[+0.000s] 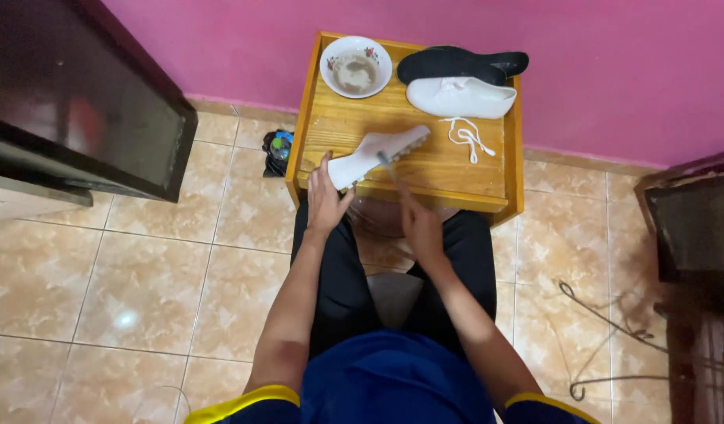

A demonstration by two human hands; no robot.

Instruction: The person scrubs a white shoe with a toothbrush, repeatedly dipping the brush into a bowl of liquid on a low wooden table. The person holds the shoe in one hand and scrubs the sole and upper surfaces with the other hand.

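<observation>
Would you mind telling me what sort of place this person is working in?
Probably a room in a home: a pink painted wall, a beige tiled floor and a small wooden table, with dark furniture on the left.

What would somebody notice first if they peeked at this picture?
Probably the white shoe at the front of the small wooden table, gripped by the left hand while the right hand holds a thin tool against it. Behind sit a second white shoe, loose white laces and a flowered bowl by the bright pink wall.
</observation>
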